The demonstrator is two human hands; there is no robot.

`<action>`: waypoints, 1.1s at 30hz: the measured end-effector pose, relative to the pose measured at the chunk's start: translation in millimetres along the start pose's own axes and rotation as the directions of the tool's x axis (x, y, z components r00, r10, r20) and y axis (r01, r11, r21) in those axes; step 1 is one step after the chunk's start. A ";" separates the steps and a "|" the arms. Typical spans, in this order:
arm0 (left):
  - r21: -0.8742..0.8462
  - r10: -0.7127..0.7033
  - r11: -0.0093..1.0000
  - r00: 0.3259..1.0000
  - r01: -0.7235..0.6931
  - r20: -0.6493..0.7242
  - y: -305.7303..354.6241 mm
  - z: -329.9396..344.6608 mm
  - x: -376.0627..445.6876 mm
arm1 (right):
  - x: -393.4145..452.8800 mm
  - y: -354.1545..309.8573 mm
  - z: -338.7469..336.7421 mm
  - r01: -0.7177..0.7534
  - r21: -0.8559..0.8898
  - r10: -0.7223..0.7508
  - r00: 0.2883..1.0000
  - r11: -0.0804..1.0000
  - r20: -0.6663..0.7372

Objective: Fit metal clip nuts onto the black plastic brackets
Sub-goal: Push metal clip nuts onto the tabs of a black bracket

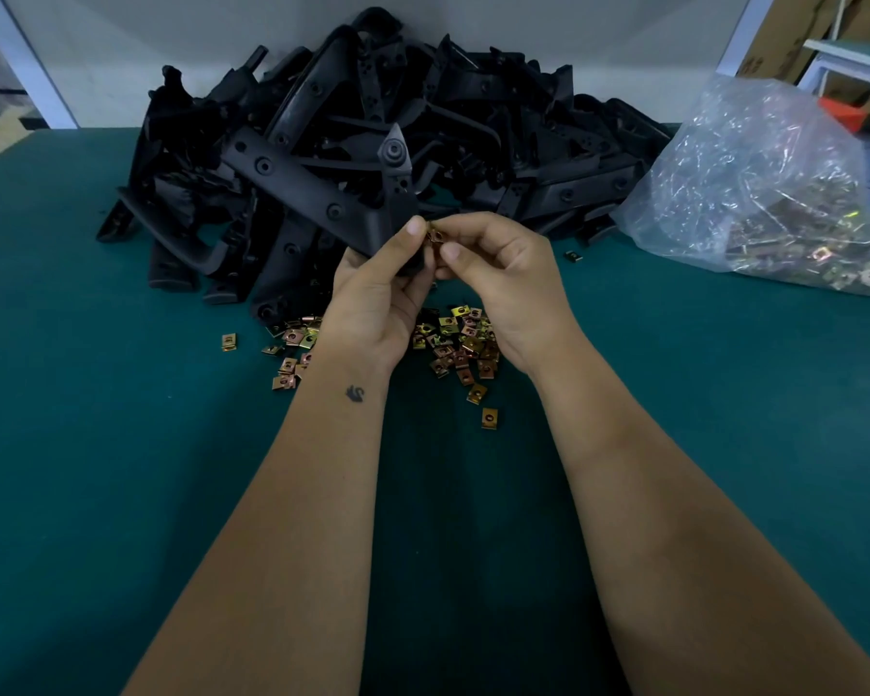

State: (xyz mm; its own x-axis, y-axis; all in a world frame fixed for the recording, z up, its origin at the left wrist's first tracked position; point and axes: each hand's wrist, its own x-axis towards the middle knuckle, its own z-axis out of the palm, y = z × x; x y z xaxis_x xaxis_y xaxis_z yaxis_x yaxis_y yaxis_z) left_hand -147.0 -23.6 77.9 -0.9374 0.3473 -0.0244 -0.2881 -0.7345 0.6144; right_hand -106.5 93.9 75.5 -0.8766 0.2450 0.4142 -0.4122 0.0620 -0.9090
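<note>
Head view: a long black plastic bracket (317, 193) is gripped by the left hand (378, 288) above the green table (96, 444), while a small brass-coloured metal clip nut (435, 237) is pinched by the right hand (498, 278) at its near end. If the nut is pushed crooked, it may slip and fall among the loose nuts (453, 344).

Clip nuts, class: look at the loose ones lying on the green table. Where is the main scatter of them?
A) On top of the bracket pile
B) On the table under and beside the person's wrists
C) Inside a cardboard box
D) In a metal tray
B: the loose clip nuts lie spread on the green table beneath and beside the left hand and right hand, in front of the bracket pile.
</note>
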 end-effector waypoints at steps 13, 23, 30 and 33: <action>0.031 -0.025 0.999 0.999 0.025 -0.025 0.9 -1.0 3.6 | 0.6 0.2 -0.9 -0.010 -0.017 0.009 1.000 1.000 -0.007; 0.106 0.064 0.993 0.995 -0.055 -0.082 -1.4 0.7 5.8 | 0.1 0.1 2.6 -0.067 -0.103 0.057 0.993 0.992 -0.100; 0.095 0.045 0.995 0.994 -0.036 -0.097 -1.8 -0.4 7.0 | -0.8 -5.2 2.5 -0.045 -0.139 0.036 0.997 0.989 -0.063; 0.051 0.051 0.998 0.989 -0.045 -0.137 0.3 -1.9 8.3 | -1.8 -6.2 5.3 -0.042 -0.101 0.038 0.999 0.994 -0.039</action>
State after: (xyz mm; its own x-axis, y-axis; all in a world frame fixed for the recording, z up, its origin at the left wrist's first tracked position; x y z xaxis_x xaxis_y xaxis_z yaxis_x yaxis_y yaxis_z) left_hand -155.3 -22.1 76.3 -0.9689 0.2260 -0.1006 -0.2356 -0.7186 0.6543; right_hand -103.7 88.0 80.6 -0.8816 0.2843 0.3768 -0.3476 0.1492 -0.9257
